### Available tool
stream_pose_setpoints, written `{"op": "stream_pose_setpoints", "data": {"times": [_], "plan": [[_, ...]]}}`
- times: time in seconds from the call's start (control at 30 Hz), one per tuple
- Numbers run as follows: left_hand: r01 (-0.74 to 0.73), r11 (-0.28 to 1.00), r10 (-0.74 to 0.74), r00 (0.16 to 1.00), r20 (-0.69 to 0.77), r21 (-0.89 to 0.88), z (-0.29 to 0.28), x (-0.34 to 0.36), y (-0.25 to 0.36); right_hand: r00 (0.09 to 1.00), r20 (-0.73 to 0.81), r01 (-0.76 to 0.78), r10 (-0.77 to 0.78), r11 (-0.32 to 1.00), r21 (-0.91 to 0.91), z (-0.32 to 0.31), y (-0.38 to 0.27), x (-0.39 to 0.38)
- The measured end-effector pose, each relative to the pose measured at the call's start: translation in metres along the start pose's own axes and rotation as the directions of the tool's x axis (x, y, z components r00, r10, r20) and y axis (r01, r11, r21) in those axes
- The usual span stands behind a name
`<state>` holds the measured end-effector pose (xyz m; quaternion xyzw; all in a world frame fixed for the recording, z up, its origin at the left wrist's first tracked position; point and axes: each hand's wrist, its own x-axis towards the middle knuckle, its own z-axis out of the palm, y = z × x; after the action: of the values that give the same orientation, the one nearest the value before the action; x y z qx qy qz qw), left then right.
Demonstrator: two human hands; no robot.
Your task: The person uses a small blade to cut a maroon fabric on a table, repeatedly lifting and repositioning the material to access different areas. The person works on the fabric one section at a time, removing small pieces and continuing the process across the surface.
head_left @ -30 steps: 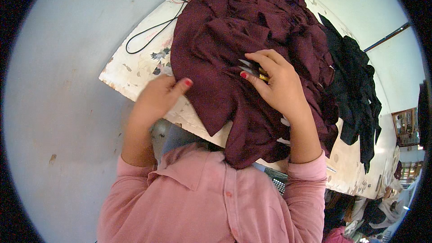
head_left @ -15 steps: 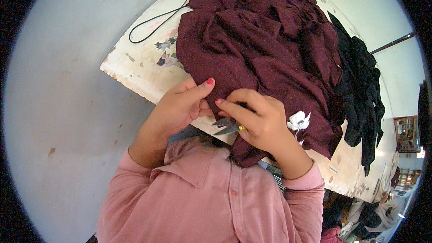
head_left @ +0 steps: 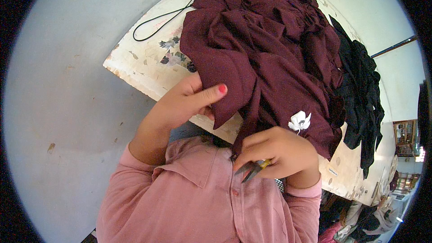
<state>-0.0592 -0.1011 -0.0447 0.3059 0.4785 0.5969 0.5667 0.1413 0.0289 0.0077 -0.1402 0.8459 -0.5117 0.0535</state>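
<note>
A large heap of maroon fabric spreads over the table, with its near corner hanging at the front edge. My left hand pinches that fabric's left edge, thumb on top and fingers underneath. Close to my shirt front, my right hand is closed around small thread snips with dark blades and a bit of yellow at the grip. Their blades point down and to the left, apart from the fabric corner my left hand holds. Another fold of the maroon fabric hangs just behind my right hand's fingers.
On the pale, worn tabletop lies a looped black cord. A white crumpled, flower-like piece rests on the maroon fabric. Black fabric lies to the right. Mixed cloth is piled beyond the table at lower right.
My right hand has moved down and to the right with the snips, away from the fabric edge. My left hand has shifted slightly right, still holding the fabric.
</note>
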Motion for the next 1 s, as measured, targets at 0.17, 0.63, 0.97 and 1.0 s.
{"op": "stream_pose_setpoints", "data": {"times": [0.17, 0.63, 0.97, 1.0], "plan": [[-0.050, 0.998, 0.048, 0.998, 0.039, 0.047, -0.003, -0.002, -0.004, 0.826, -0.562, -0.306, 0.035, 0.866, -0.396, 0.003, -0.023, 0.003], [-0.105, 0.990, 0.100, 0.994, 0.053, 0.096, 0.015, 0.000, 0.004, 0.799, -0.446, -0.216, -0.404, 0.499, -0.839, 0.019, 0.006, 0.013], [-0.028, 0.995, 0.017, 0.993, 0.119, 0.095, 0.011, 0.002, 0.000, 0.792, -0.453, -0.192, -0.409, 0.538, -0.821, 0.020, 0.007, 0.017], [-0.004, 0.997, -0.005, 0.994, 0.113, 0.079, 0.011, 0.001, -0.001, 0.792, -0.452, -0.188, -0.409, 0.542, -0.819, 0.020, 0.008, 0.017]]}}
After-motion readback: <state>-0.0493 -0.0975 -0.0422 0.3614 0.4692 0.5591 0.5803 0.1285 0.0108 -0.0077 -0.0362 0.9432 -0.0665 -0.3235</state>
